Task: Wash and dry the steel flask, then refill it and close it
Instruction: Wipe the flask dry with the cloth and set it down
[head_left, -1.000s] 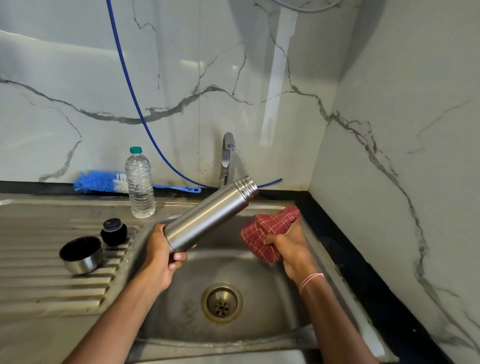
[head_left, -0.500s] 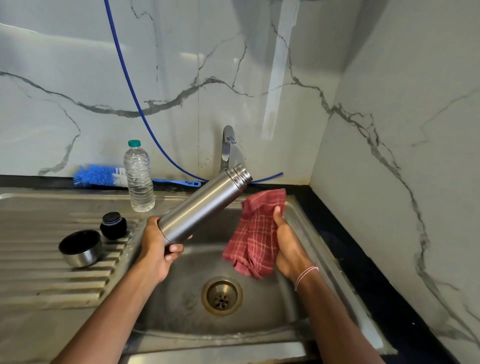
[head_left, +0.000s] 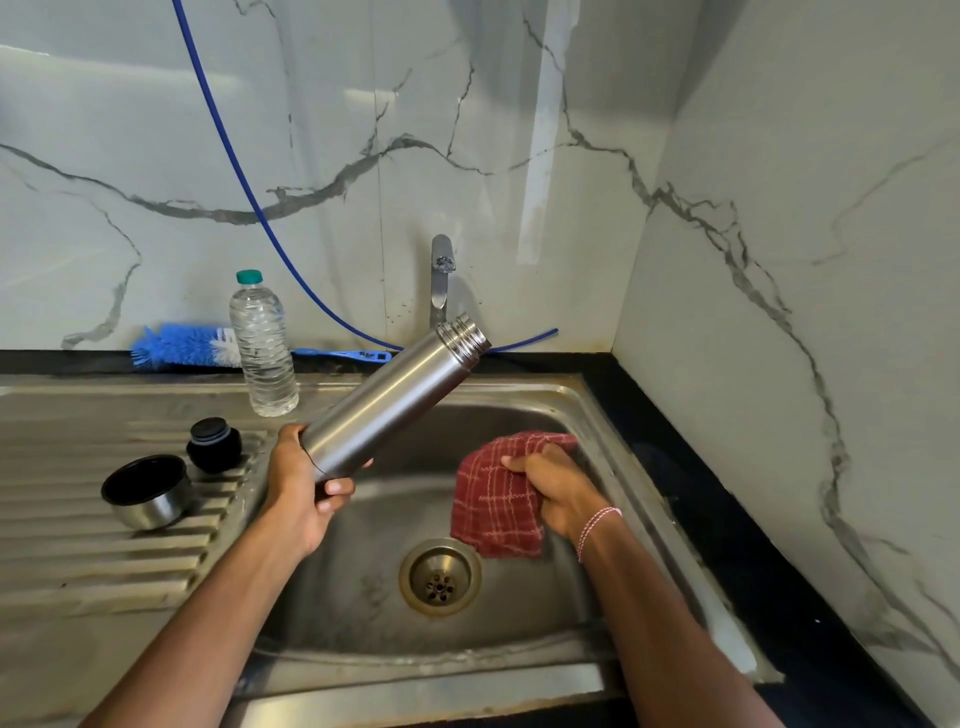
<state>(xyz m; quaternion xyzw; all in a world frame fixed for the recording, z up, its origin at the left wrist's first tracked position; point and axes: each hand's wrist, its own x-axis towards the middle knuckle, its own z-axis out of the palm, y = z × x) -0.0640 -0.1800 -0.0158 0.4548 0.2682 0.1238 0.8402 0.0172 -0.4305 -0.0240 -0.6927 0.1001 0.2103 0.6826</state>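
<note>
While the left hand (head_left: 298, 480) grips the tilted steel flask (head_left: 392, 402) at frame centre, the right hand (head_left: 558, 491) clutches the red cloth (head_left: 491, 501).

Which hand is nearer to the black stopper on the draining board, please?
Left. The left hand, gripping the steel flask by its base, is just right of the black stopper; the right hand, holding the red cloth, is farther right.

Glossy veined marble walls (head_left: 519, 130) meet above a black counter (head_left: 691, 467).

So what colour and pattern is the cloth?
Red with a pale checked grid; the cloth shows in the head view.
</note>
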